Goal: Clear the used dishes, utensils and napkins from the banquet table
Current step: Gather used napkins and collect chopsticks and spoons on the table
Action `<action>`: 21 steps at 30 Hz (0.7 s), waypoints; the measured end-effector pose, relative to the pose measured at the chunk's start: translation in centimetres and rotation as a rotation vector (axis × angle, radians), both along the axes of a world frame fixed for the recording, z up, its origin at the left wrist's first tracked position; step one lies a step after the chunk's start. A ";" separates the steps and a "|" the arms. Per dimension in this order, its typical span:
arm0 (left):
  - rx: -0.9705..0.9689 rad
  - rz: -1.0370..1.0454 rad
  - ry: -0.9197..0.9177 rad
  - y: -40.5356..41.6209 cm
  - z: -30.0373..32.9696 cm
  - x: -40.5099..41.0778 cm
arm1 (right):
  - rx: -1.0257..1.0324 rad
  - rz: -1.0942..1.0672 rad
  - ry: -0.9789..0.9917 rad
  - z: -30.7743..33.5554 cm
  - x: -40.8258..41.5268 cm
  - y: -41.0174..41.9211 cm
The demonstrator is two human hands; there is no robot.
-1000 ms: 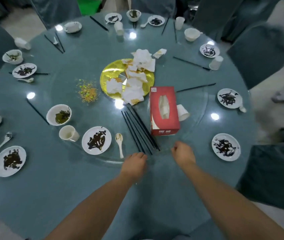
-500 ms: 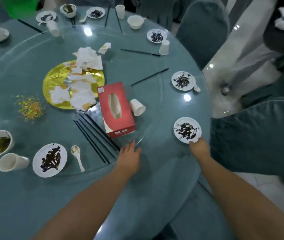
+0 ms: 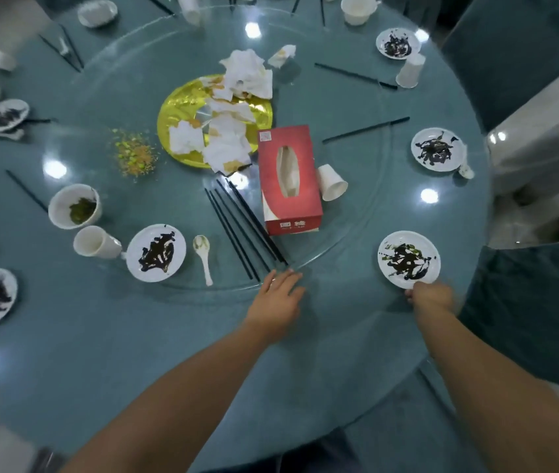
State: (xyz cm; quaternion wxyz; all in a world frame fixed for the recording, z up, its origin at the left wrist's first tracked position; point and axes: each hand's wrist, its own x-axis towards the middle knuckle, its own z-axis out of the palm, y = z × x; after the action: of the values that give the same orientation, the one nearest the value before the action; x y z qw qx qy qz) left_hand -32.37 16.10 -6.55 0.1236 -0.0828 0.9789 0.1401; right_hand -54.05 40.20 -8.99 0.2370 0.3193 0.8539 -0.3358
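My right hand (image 3: pixel 430 298) grips the near rim of a white plate (image 3: pixel 408 259) smeared with dark sauce at the table's right edge. My left hand (image 3: pixel 279 297) lies flat with straight fingers on the table, at the edge of the glass turntable (image 3: pixel 356 233), just below several black chopsticks (image 3: pixel 243 230). A white spoon (image 3: pixel 203 254), another sauce-stained plate (image 3: pixel 156 252), a paper cup (image 3: pixel 95 242) and a bowl with green scraps (image 3: pixel 73 206) sit to the left. Crumpled napkins (image 3: pixel 226 131) cover a gold plate (image 3: pixel 175 110).
A red tissue box (image 3: pixel 288 179) lies on the turntable with a tipped paper cup (image 3: pixel 331 182) beside it. More dirty plates (image 3: pixel 436 149), cups and chopsticks ring the round teal table (image 3: pixel 134 353). Food crumbs (image 3: pixel 134 155) lie left of centre. Teal-covered chairs (image 3: pixel 537 315) stand at the right.
My right hand reached right and took hold of the stained plate's rim. My left hand flattened by the chopsticks. The view swung right, then back toward the centre.
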 end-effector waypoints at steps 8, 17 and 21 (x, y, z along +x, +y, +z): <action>0.001 0.206 0.024 -1.8 1.3 10.0 | -0.101 0.172 0.046 2.0 11.0 -4.9; -0.013 0.522 -0.010 -4.2 3.9 23.5 | -0.254 0.536 0.117 5.4 22.8 -14.4; -0.017 0.652 -0.006 -6.2 5.0 26.2 | -0.318 0.711 0.116 7.0 25.2 -21.2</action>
State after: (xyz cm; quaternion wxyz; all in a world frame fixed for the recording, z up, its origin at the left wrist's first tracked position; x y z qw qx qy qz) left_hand -6.19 9.90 -1.58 0.0742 -0.3932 0.9017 0.1638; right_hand -28.87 18.99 -2.01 0.3366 -0.0569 0.8604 -0.3784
